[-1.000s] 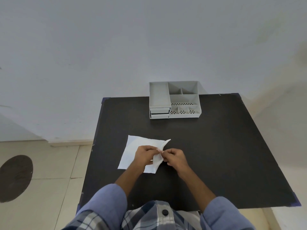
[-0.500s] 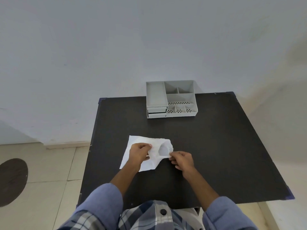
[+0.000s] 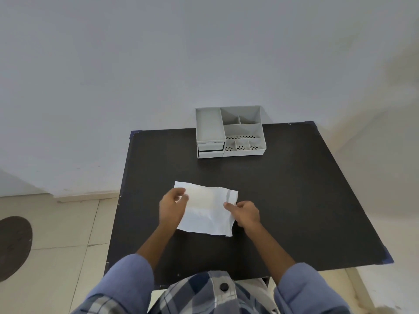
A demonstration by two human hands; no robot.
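A white tissue sheet (image 3: 207, 211) lies spread on the black table (image 3: 283, 200), slightly creased, with a small fold at its upper right corner. My left hand (image 3: 172, 206) is at the sheet's left edge, fingers curled, thumb and fingers pinching the paper near the upper left. My right hand (image 3: 246, 211) pinches the sheet's right edge between thumb and forefinger.
A grey plastic desk organiser (image 3: 229, 132) with several compartments and two small drawers stands at the table's far edge against the white wall. Tiled floor with a dark round patch (image 3: 13, 245) lies to the left. The table's right and near parts are bare.
The sheet was bunched between both hands; now it is pulled out flat. My hands moved apart, the left leftward and the right rightward.
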